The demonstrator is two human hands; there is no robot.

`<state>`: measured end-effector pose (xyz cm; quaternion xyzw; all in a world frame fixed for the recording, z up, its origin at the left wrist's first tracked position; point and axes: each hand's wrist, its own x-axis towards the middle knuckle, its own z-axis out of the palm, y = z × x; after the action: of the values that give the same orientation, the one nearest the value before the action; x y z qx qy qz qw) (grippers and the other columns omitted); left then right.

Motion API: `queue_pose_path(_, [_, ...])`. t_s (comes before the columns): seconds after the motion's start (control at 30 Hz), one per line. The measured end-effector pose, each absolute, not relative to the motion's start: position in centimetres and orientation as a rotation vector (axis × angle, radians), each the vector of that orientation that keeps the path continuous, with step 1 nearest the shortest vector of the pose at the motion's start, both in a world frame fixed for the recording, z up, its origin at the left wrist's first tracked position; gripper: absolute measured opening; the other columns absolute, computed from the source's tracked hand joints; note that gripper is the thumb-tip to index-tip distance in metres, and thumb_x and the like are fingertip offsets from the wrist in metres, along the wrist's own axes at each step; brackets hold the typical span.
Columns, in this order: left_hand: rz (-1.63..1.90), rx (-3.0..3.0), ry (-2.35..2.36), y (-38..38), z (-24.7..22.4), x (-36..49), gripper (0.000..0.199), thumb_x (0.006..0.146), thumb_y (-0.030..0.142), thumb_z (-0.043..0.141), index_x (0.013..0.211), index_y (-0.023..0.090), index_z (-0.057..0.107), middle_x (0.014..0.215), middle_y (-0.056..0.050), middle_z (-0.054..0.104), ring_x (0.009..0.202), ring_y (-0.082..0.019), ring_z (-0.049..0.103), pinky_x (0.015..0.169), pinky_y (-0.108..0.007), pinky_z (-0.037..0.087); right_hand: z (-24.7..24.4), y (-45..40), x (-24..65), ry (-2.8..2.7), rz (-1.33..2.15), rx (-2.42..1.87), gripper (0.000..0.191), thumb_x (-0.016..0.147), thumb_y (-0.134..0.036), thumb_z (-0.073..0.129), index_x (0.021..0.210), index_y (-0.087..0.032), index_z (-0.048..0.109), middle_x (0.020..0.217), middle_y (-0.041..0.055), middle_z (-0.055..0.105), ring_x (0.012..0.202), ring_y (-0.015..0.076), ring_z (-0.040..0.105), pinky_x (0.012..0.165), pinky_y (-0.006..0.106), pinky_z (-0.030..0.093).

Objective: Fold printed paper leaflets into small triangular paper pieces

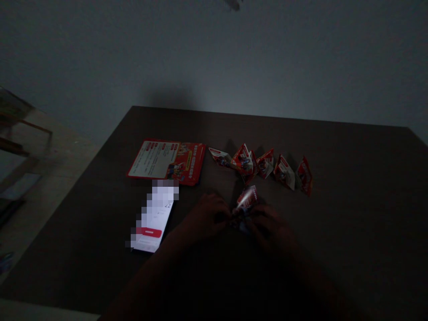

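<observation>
A glossy folded paper piece [245, 201] stands between my hands near the middle of the dark table. My left hand [209, 216] pinches its left lower side. On its right lower side, the fingers of my right hand [269, 225] are closed on the same piece. Behind it, several red and white folded paper pieces [284, 172] form a row. To their left lies a stack of red and white printed sheets [154, 159]. The dim light hides the exact fingertips.
A phone [152, 227] with a lit screen lies left of my left hand, below the stack. The brown table [351, 178] meets a grey wall [267, 67] at the back. Blurred furniture [23, 129] stands on the floor at the far left.
</observation>
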<state>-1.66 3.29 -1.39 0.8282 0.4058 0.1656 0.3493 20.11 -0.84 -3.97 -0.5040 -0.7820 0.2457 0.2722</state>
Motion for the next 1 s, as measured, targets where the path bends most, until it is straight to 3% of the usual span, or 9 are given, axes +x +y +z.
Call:
queue_pose_path(0.27, [0.441, 2.134, 1.096, 2.87, -1.24, -1.49, 0.016, 0.077, 0.016, 0.065, 0.093, 0.020, 0.065, 0.092, -0.002, 0.066, 0.092, -0.019, 0.053, 0.083, -0.033, 0.035, -4.26, -0.65, 19.82, -2.013, 0.637, -1.431, 0.011, 0.083, -0.021, 0.057, 0.074, -0.018, 0.061, 0.093, 0.0083, 0.059, 0.085, 0.0193, 0.059, 0.072, 0.031, 0.052])
queue_pose_path(1.0, [0.347, 2.226, 1.197, 2.60, -1.52, -0.73, 0.011, 0.080, 0.020, 0.064, 0.088, 0.025, 0.070, 0.088, -0.001, 0.061, 0.090, -0.018, 0.050, 0.076, -0.033, 0.032, -4.36, -0.49, 19.32, -1.950, 0.625, -1.497, 0.012, 0.083, -0.022, 0.058, 0.072, -0.018, 0.060, 0.088, 0.0071, 0.059, 0.078, 0.0181, 0.059, 0.068, 0.031, 0.051])
